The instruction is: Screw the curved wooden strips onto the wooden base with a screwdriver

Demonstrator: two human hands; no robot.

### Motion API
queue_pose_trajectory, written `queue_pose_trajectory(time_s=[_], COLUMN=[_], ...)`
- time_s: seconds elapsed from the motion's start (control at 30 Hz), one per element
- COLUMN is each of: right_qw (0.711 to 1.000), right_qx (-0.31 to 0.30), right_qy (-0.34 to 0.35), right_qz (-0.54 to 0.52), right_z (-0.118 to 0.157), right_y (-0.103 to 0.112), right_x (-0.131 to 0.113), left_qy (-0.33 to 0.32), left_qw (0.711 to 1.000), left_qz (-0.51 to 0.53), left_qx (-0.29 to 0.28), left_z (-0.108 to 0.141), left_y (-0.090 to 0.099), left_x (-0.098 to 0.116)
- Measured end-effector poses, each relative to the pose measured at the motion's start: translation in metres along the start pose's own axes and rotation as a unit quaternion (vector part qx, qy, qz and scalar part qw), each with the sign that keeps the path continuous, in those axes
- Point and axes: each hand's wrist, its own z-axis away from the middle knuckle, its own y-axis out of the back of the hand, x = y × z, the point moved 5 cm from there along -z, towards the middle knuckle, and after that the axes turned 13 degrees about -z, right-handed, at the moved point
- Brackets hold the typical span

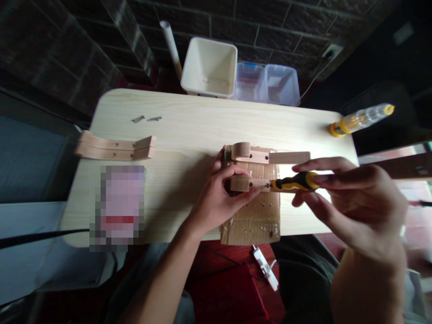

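Observation:
My left hand (pixel 219 191) grips the near wooden piece (pixel 240 183) at its left end, on a taped cardboard block (pixel 256 220). Between the fingers of my right hand (pixel 351 193) is a yellow and black screwdriver (pixel 297 181), its tip at a dark hole or screw in the near piece. A second wooden piece (pixel 258 156) with two dark holes lies just behind, also on the cardboard. Small screws or holes dot the cardboard's near part.
Two joined wooden pieces (pixel 116 147) and small metal parts (pixel 146 119) lie at left, near a pixelated object (pixel 123 198). A clear yellow-capped tube (pixel 361 120) stands back right. Behind the table (pixel 182 112) are a white bin (pixel 211 67) and clear boxes (pixel 281 83).

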Motion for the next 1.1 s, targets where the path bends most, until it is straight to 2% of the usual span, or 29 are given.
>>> queue_pose_trajectory(time_s=[0.17,0.37,0.5,0.77,1.1], right_qw=[0.999,0.997,0.993,0.999,0.995], right_qx=[0.03,-0.004,-0.003,-0.007,0.03], right_qy=[-0.014,-0.011,0.01,-0.002,0.032], right_qz=[0.013,0.078,0.115,0.043,0.084], right_z=[0.006,0.006,0.002,0.009,0.009], right_y=[0.001,-0.001,-0.003,-0.005,-0.004], right_x=[-0.003,-0.007,-0.007,-0.003,0.0], left_qy=[0.004,0.007,0.01,0.004,0.002], left_qw=[1.0,1.0,1.0,1.0,1.0], left_qz=[0.002,0.002,-0.001,-0.001,-0.011], left_qx=[-0.002,-0.01,-0.017,-0.009,-0.012], left_z=[0.0,0.0,-0.001,-0.001,-0.001], left_y=[-0.001,-0.001,0.0,-0.001,-0.001], left_x=[-0.001,-0.002,0.0,-0.001,0.0])
